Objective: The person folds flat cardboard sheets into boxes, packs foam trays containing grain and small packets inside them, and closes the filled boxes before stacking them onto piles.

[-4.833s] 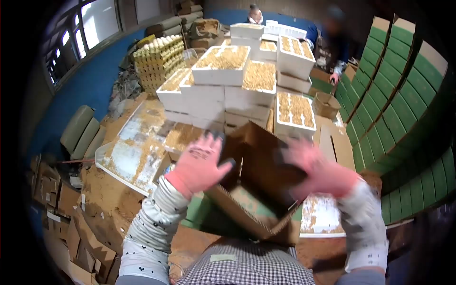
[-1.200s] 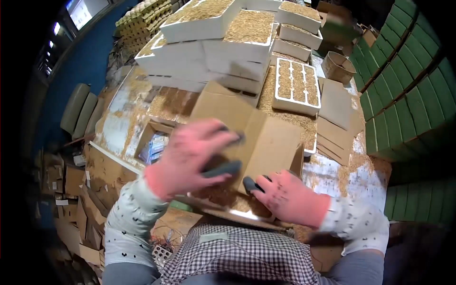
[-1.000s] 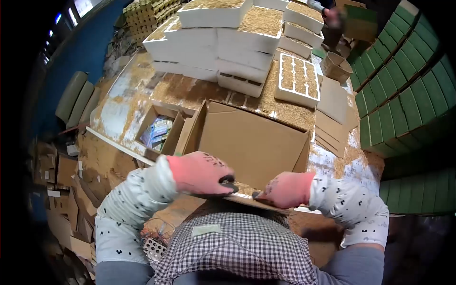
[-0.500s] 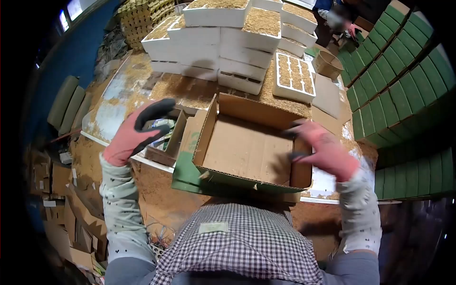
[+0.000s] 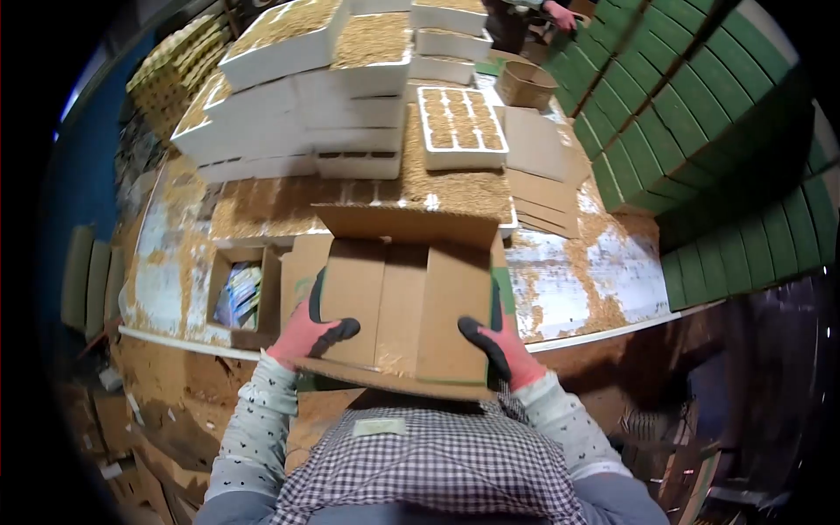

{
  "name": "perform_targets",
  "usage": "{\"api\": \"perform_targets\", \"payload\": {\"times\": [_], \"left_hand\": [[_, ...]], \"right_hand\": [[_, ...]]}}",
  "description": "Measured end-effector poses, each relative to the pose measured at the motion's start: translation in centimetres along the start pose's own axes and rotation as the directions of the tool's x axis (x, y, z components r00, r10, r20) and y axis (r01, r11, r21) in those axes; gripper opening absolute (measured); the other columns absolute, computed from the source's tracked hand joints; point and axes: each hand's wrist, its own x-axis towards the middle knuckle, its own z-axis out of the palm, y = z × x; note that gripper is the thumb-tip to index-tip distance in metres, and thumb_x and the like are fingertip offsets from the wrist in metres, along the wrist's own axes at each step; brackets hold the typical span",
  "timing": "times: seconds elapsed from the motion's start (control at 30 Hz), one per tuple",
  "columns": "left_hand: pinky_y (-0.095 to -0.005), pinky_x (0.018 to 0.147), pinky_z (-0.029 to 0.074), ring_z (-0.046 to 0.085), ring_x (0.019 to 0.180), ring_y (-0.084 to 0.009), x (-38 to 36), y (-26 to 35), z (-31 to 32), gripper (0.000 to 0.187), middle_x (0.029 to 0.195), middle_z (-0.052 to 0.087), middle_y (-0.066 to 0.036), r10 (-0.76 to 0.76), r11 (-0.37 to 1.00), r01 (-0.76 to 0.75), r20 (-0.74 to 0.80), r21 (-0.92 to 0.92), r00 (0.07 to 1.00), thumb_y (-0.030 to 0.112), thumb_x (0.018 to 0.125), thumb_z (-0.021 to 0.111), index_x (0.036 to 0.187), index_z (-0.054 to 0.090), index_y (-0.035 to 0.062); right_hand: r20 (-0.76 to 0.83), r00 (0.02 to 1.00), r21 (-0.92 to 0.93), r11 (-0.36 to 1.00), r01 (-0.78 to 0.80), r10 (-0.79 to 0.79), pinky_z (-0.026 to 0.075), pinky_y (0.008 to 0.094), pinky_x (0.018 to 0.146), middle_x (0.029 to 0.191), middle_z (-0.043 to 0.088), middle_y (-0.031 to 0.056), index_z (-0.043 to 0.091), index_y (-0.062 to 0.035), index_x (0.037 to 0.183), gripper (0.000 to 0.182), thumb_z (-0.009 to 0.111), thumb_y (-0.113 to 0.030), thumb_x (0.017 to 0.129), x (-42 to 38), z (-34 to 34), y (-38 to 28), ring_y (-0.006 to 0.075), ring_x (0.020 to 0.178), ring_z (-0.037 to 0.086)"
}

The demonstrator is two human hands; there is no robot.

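I hold a brown cardboard box (image 5: 404,306) in front of my chest, its flaps folded shut on the side facing me. My left hand (image 5: 308,332), in a pink glove with dark fingertips, grips the box's left edge. On the right edge sits my right hand (image 5: 495,346), gloved the same, thumb pressed on the flap. The box hangs over the near edge of the worktable (image 5: 586,289), which is strewn with sawdust-like chaff.
A small open carton (image 5: 238,296) with packets stands on the table to the left. White foam trays (image 5: 306,114) filled with chaff are stacked behind. Flat cardboard sheets (image 5: 538,175) lie at right. Green boxes (image 5: 700,114) form a wall at right. Another person's hand (image 5: 558,12) shows far back.
The box stood open on the table with both hands lifted off it; now its flaps are closed and both hands grip its sides, holding it nearer my chest.
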Motion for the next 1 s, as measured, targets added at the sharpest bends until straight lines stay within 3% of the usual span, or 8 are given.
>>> {"api": "perform_targets", "payload": {"times": [0.2,0.27,0.33,0.43,0.53,0.7,0.8,1.0], "left_hand": [[-0.0333,0.091,0.043,0.054,0.109,-0.0261,8.3,2.5,7.6,0.056,0.126,0.051,-0.016,-0.002,0.982,0.076,0.397,-0.172,0.918,0.034,0.089,0.054,0.129,0.042,-0.0024],[-0.0402,0.097,0.037,0.046,0.118,-0.0309,13.6,-0.6,7.0,0.061,0.134,0.043,-0.018,0.012,0.858,-0.026,0.031,0.513,0.999,0.042,0.088,0.051,0.13,0.042,-0.0012],[-0.0481,0.102,0.028,0.035,0.126,-0.0344,15.4,-1.3,6.9,0.067,0.14,0.033,-0.019,0.007,0.058,0.174,-0.174,0.983,0.985,0.05,0.086,0.048,0.129,0.042,-0.0001],[-0.0483,0.105,0.022,0.037,0.122,-0.0326,16.0,-6.5,5.2,0.07,0.127,0.043,-0.017,0.302,0.039,0.079,-0.087,0.996,0.949,0.056,0.084,0.044,0.128,0.042,0.0007],[-0.0445,0.103,0.026,0.04,0.121,-0.0342,16.1,-2.9,2.9,0.069,0.128,0.046,-0.02,0.015,0.205,0.018,-0.022,0.979,1.0,0.055,0.08,0.051,0.127,0.044,0.0051],[-0.0443,0.097,0.032,0.047,0.108,-0.0292,10.0,9.2,4.9,0.068,0.113,0.053,-0.013,0.552,0.179,-0.173,0.047,0.968,0.832,0.041,0.062,0.076,0.114,0.05,0.0068],[-0.0493,0.101,0.028,0.047,0.109,-0.0281,3.5,17.1,8.3,0.059,0.11,0.054,-0.008,0.612,0.044,-0.237,0.161,0.971,0.774,0.039,0.06,0.077,0.105,0.053,0.0094],[-0.0443,0.095,0.04,0.058,0.092,-0.0193,-5.2,13.2,9.4,0.022,0.086,0.058,-0.002,0.683,0.01,-0.589,0.425,0.808,0.594,0.021,0.066,0.064,0.086,0.061,0.0136]], "right_hand": [[-0.285,0.955,0.411,0.911,0.044,0.083,0.044,0.0368,0.093,0.125,0.05,0.0123,0.04,-0.0051,0.131,0.051,0.057,-0.024,0.086,-8.3,-18.2,7.4,0.0236,0.111,0.051],[-0.277,0.96,0.664,0.731,0.156,0.046,0.046,0.0405,0.089,0.118,0.056,0.0107,0.044,-0.0057,0.127,0.046,0.053,-0.029,0.089,-9.6,-22.9,9.9,0.0251,0.107,0.054],[-0.36,0.926,0.576,0.808,0.126,0.112,0.047,0.0447,0.084,0.116,0.057,0.0099,0.046,-0.0077,0.125,0.044,0.055,-0.03,0.088,-8.8,-24.6,9.9,0.0249,0.102,0.056],[-0.719,0.691,-0.036,0.99,-0.14,0.071,0.041,0.0339,0.091,0.122,0.049,0.0131,0.041,-0.0048,0.13,0.046,0.054,-0.013,0.087,-6.5,-22.7,5.7,0.0234,0.107,0.05],[-0.662,0.39,-0.642,0.752,0.145,-0.64,0.032,0.0312,0.102,0.139,0.034,0.0167,0.034,-0.0003,0.136,0.047,0.044,-0.002,0.089,-4.9,-20.0,0.3,0.023,0.125,0.037],[-0.14,0.457,-0.651,0.43,0.626,-0.878,0.027,0.0389,0.106,0.142,0.031,0.0173,0.03,0.0015,0.137,0.054,0.05,-0.013,0.088,-2.6,-9.8,-12.9,0.0278,0.131,0.031],[0.468,0.581,-0.865,-0.208,0.457,-0.666,0.032,0.0414,0.101,0.132,0.04,0.0221,0.041,-0.0008,0.129,0.053,0.056,-0.026,0.085,-0.2,-3.2,-19.2,0.033,0.124,0.037],[0.565,0.77,-0.825,-0.168,0.54,-0.296,0.041,0.04,0.088,0.118,0.05,0.0242,0.041,0.0068,0.124,0.047,0.047,-0.026,0.091,7.4,1.5,-19.5,0.0357,0.102,0.053]]}}
